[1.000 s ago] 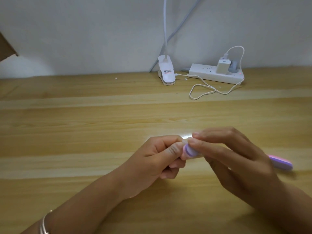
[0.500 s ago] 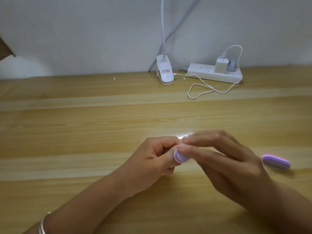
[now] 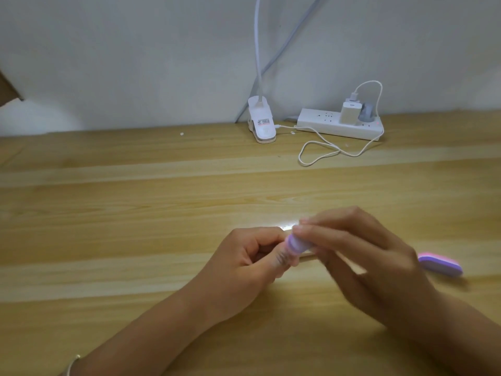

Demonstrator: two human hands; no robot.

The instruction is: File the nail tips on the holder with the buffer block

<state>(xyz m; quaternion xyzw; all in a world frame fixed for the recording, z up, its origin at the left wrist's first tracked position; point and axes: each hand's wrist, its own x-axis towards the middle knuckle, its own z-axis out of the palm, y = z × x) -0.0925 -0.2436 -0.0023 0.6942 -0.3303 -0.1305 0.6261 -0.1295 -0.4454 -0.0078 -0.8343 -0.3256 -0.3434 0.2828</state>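
My right hand (image 3: 360, 264) grips a lilac and pink buffer block (image 3: 379, 246); one rounded end shows between my hands and the other end (image 3: 440, 264) sticks out past my knuckles on the right. My left hand (image 3: 244, 270) is curled, its thumb and fingers pinching the holder with the nail tips. Only a pale sliver of that holder (image 3: 287, 228) shows above my thumb; the rest is hidden. The block's near end lies against it. My right hand is blurred.
The wooden table (image 3: 135, 213) runs to a white wall. At the back stand a white clip lamp base (image 3: 261, 126) and a white power strip (image 3: 339, 124) with a charger and a looped white cable (image 3: 325, 150).
The buffer block's near end slid left toward my left thumb, then back right a little. My right hand shifts with it. My left hand stays put.
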